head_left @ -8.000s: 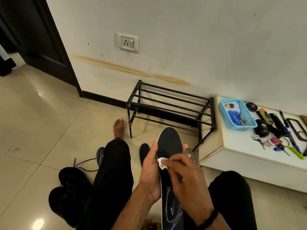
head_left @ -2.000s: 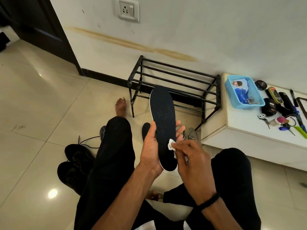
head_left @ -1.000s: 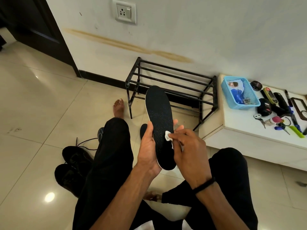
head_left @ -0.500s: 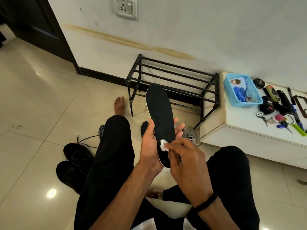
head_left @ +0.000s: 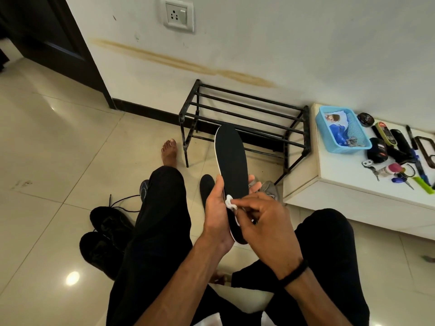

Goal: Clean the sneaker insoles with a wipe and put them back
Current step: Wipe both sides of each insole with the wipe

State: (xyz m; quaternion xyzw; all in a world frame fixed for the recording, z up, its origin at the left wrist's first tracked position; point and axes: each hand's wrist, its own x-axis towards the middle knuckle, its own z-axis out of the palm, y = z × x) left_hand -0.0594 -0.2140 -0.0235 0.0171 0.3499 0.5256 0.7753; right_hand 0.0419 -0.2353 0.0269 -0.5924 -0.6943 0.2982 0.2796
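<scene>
I sit on the floor with a black insole held upright in front of me, its toe end pointing up towards the shoe rack. My left hand grips its lower half from the left, thumb on the face. My right hand pinches a small white wipe against the insole's face near the left edge. A second dark insole lies on the tiles behind my hands. Two black sneakers sit on the floor by my left leg, laces loose.
A black metal shoe rack stands against the wall ahead. At right is a low white cabinet carrying a blue basket, keys, pens and small items. A grey shoe lies beside its corner. My legs stretch across the tiled floor.
The wipe has moved across the insole's face, from the right edge to the middle and now to the left edge near my left thumb. My left hand keeps its hold.
</scene>
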